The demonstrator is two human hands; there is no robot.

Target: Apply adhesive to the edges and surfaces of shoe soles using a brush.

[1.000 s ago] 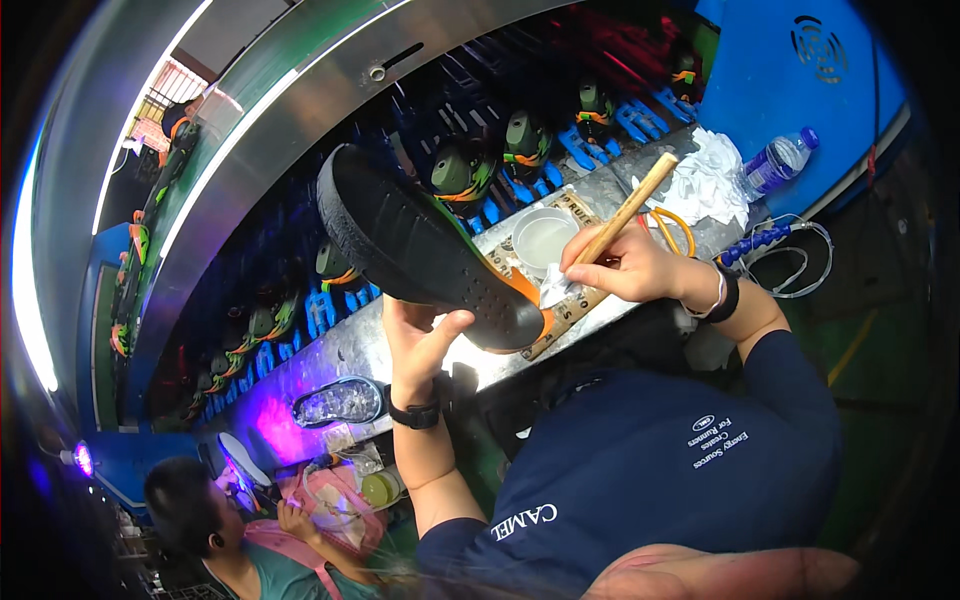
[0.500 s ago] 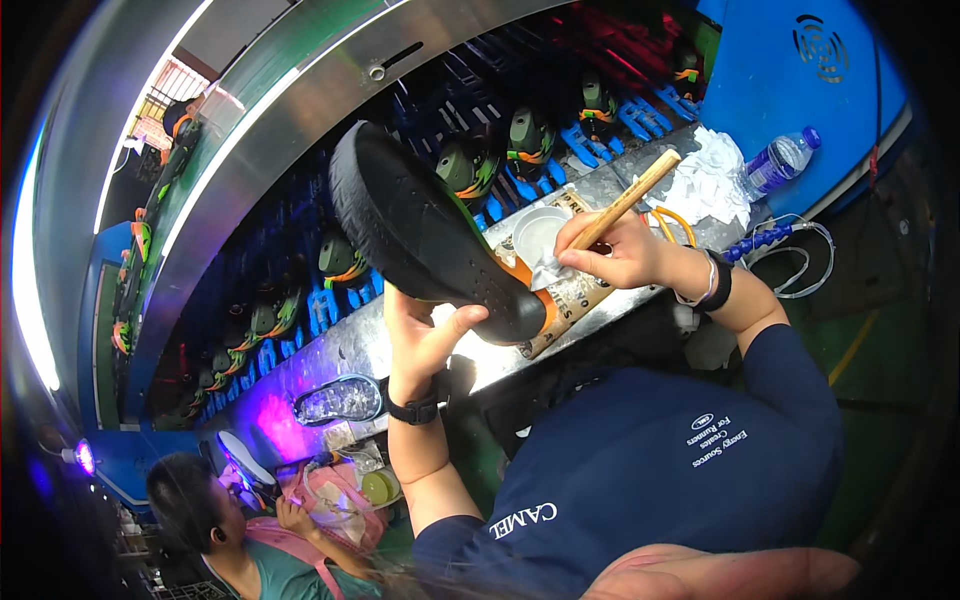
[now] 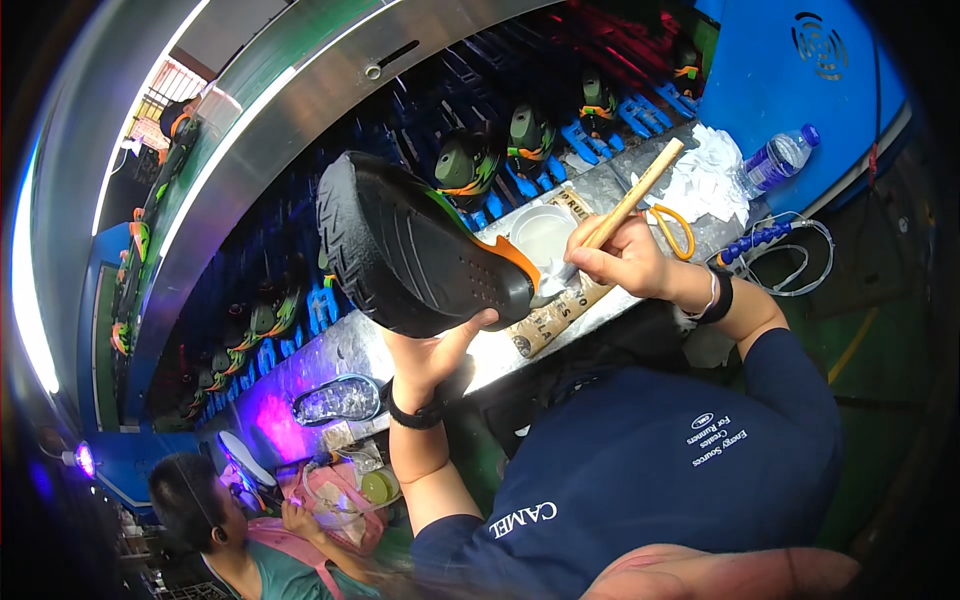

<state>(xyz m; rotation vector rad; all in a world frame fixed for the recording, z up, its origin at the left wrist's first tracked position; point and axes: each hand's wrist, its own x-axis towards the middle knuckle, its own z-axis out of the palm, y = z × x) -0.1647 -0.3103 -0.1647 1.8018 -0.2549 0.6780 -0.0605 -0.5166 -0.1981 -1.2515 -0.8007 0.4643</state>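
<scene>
My left hand (image 3: 432, 350) grips a shoe (image 3: 425, 250) from below, thumb along its side, holding it tilted above the bench. The black sole, with chunky tread at one end, faces me, and an orange strip of the upper shows along its far edge. My right hand (image 3: 628, 262) is closed round the wooden handle of a brush (image 3: 640, 190). Its pale tip is at the orange edge; whether it touches cannot be made out. Just behind the tip, a round bowl (image 3: 543, 232) of whitish stuff stands on printed brown paper (image 3: 545, 330).
Beyond the metal bench (image 3: 470, 365), black-green shoes (image 3: 465, 165) ride on blue racks. White crumpled tissue (image 3: 705, 175), a bottle (image 3: 778, 160) and a blue jointed hose (image 3: 757, 243) lie to the right. A clear shoe-shaped tray (image 3: 340, 400) and a co-worker (image 3: 195, 500) are at left.
My left hand has turned and lowered the shoe, so more of the sole and tread faces me. My right hand and the brush have shifted slightly right.
</scene>
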